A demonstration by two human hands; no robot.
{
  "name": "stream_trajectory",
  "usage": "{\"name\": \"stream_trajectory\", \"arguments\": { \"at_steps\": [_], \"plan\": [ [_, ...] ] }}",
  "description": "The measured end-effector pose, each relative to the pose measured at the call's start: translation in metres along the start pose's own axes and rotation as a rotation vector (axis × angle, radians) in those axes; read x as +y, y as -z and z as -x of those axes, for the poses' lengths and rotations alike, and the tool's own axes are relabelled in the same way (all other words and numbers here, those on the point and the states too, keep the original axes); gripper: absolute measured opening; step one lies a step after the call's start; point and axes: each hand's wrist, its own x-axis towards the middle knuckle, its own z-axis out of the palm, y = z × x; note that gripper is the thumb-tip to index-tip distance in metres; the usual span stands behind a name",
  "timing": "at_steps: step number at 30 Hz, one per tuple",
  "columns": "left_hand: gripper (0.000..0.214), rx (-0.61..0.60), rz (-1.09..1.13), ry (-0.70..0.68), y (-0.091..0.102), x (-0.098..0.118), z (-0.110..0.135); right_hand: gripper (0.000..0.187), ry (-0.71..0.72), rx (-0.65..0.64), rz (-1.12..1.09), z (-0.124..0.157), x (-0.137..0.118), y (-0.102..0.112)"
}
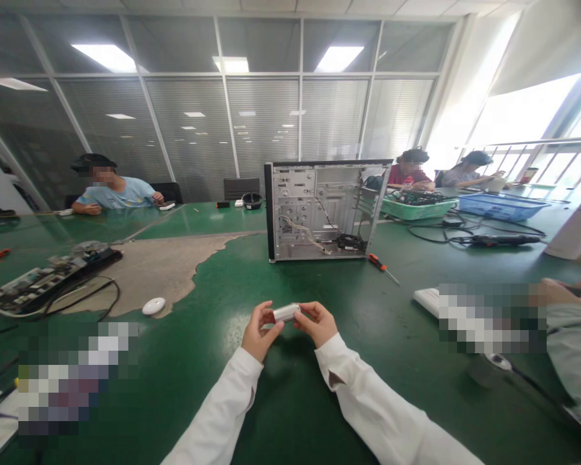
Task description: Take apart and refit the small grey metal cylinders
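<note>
Between my two hands, low in the middle of the head view, is a small white box-like piece (285, 313); its exact kind is too small to tell. My left hand (261, 332) pinches its left end between thumb and fingers. At the other end, my right hand (318, 321) grips it with thumb and fingertips. Both hands hover over the green table (213, 368). Beyond them an opened computer case (339, 213) stands upright, its bare metal inside showing cables and a black fan. An orange-handled screwdriver (377, 261) lies at its right front corner.
A dismantled power strip (53, 274) with loose wires lies left, near a round white object (153, 306). Green (416, 208) and blue (501, 206) baskets stand back right. A black power adapter (503, 239) trails cables. A co-worker's sleeve (571, 342) is at right; other people sit farther back.
</note>
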Motion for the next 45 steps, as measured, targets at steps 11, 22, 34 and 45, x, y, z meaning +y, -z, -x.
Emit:
{"name": "stream_trajectory", "arguments": {
  "at_steps": [11, 22, 34, 45],
  "plan": [
    [0.034, 0.014, 0.114, 0.117, 0.002, -0.008, -0.005, 0.037, -0.018, 0.006, -0.104, 0.001, 0.007, -0.003],
    [0.034, 0.051, -0.015, 0.003, 0.001, -0.015, -0.006, 0.044, -0.206, 0.027, -0.210, -0.001, 0.014, 0.000],
    [0.031, -0.020, -0.400, -0.170, 0.004, 0.003, 0.003, 0.027, 0.392, -0.207, 0.472, 0.022, -0.025, -0.006],
    [0.027, -0.103, -0.560, -0.192, 0.006, -0.003, 0.001, 0.040, 0.437, -0.302, 0.685, 0.024, -0.017, -0.006]
  ]
}}
